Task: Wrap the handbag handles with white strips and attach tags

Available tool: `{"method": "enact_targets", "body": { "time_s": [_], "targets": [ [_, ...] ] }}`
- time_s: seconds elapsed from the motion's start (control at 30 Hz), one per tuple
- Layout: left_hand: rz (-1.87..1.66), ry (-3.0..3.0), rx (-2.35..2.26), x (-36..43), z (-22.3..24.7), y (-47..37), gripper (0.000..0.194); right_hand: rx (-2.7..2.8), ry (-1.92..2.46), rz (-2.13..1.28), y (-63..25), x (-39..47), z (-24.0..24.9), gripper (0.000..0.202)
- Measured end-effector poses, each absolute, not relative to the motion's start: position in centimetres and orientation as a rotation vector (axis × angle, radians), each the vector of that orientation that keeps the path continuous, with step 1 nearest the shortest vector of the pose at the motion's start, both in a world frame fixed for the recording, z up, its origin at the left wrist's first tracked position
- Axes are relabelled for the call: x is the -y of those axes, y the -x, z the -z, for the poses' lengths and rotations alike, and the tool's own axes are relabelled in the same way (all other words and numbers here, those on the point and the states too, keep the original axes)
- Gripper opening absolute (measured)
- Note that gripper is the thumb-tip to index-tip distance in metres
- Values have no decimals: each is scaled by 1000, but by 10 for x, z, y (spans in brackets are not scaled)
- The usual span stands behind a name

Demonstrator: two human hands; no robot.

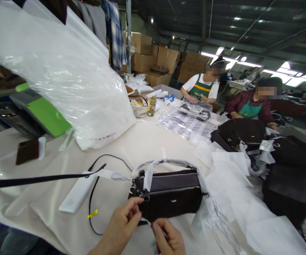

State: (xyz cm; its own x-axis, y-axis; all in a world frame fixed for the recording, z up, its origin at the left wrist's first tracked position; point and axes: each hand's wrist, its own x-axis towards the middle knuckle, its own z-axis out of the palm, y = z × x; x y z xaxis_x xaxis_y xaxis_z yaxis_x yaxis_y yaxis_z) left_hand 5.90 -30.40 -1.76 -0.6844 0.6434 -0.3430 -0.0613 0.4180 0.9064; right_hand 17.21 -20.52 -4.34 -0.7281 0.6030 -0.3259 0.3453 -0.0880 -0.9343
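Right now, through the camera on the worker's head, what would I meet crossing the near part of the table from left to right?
Dark, flat, phone-like rectangle → long white flat rectangular piece → the worker's bare left hand → dark boxy handbag with silvery zip → thin white sheets.

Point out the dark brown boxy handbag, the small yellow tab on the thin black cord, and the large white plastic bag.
Dark brown boxy handbag (170, 203): head view, on its front panel.
Small yellow tab (92, 214): head view, on its middle.
Large white plastic bag (86, 92): head view, middle of its side.
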Motion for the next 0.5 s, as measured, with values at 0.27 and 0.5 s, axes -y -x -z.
{"method": "enact_targets", "body": {
  "time_s": [0.27,0.5],
  "targets": [
    [-1223,-269,-1932,271,3,-41,28,1932,1126,-1664,-162,206,46,42],
    [-1310,-70,-1676,269,-8,-27,25,1906,1154,-1417,-158,215,42,35]
  ]
}}
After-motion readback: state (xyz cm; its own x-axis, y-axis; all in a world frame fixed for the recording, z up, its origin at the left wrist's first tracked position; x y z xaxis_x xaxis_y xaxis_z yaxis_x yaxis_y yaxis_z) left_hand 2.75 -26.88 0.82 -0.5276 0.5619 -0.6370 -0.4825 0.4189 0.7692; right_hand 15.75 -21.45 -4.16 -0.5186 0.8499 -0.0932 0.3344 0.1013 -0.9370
